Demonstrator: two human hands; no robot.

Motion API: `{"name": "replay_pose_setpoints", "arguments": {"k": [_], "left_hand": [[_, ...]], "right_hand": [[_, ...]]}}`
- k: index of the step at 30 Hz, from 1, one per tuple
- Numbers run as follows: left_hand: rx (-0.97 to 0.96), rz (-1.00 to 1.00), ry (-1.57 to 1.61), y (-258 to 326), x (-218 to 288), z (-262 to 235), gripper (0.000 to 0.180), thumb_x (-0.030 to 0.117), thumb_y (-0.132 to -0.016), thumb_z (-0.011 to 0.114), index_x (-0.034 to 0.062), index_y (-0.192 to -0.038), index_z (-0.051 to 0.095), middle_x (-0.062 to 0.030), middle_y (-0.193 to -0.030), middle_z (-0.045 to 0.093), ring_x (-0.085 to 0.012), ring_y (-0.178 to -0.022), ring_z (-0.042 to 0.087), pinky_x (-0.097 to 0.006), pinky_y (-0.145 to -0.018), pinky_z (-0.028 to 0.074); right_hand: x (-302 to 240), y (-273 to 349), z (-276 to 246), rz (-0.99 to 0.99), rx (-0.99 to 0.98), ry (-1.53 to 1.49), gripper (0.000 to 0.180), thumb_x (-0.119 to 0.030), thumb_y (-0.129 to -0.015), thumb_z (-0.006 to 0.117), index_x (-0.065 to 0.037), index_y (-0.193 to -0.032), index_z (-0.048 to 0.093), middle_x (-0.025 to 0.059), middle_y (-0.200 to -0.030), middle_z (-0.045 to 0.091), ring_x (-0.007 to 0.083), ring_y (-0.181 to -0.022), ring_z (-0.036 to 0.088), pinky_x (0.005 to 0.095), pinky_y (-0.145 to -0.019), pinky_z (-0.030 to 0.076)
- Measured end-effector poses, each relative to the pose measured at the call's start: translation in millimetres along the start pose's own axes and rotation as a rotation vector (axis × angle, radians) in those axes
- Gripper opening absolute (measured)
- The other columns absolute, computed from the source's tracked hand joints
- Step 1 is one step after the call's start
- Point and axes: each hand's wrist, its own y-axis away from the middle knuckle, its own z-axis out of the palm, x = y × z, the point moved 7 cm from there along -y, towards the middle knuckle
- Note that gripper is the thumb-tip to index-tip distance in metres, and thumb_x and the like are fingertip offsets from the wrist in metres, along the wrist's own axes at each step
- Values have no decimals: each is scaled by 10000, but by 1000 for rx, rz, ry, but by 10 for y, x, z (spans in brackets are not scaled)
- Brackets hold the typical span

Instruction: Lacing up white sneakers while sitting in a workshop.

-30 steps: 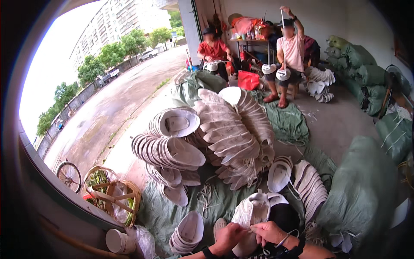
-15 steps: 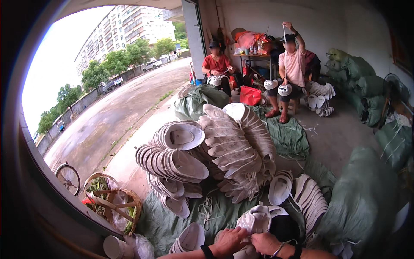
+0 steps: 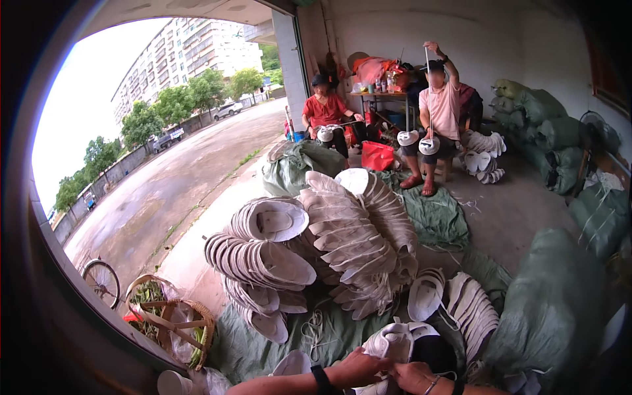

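At the lower edge, my left hand (image 3: 359, 367) and my right hand (image 3: 415, 377) come together, fingers closed, just below a white shoe upper (image 3: 390, 342). Whatever they pinch is hidden between the fingers; a lace or an edge of the upper I cannot tell apart. A dark rounded form (image 3: 434, 354) sits to the right of this upper. More pale material shows beneath my hands. A loose upper (image 3: 293, 364) lies left of my left wrist. Another upper with a dangling lace (image 3: 426, 296) rests beyond my right hand, beside a nested row of uppers (image 3: 474, 313).
Ahead rises a large heap of stacked uppers (image 3: 355, 243) on green sheeting (image 3: 243, 345). A wicker basket (image 3: 204, 322) and white bucket (image 3: 174, 382) stand left; a bulky green sack (image 3: 550, 303) stands right. Two seated co-workers (image 3: 326, 112) handle uppers at the back, one drawing up a long white lace.
The view has tilted slightly, so the scene sits a little lower and further left. My hands have drawn closer together, the left reaching further right. The shoe upper stays in front of them.
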Motion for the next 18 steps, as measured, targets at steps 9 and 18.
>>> {"name": "replay_pose_setpoints", "arguments": {"k": [9, 18], "left_hand": [[373, 134, -1, 141, -132, 158, 211, 237, -825, 601, 116, -988, 544, -43, -770, 592, -227, -773, 611, -427, -878, 440], [458, 83, 76, 208, -116, 213, 238, 210, -812, 620, 104, -1006, 531, -49, -871, 614, -242, -830, 619, -432, -926, 423]], "right_hand": [[-67, -177, 0, 99, -506, -269, 226, -188, -832, 479, -68, -1007, 560, 68, -645, 613, 180, -490, 602, 306, -468, 474], [-29, -194, -690, -313, 484, -270, 79, -143, -863, 512, -68, -845, 532, 164, -606, 573, 354, -563, 594, 400, -508, 482]]}}
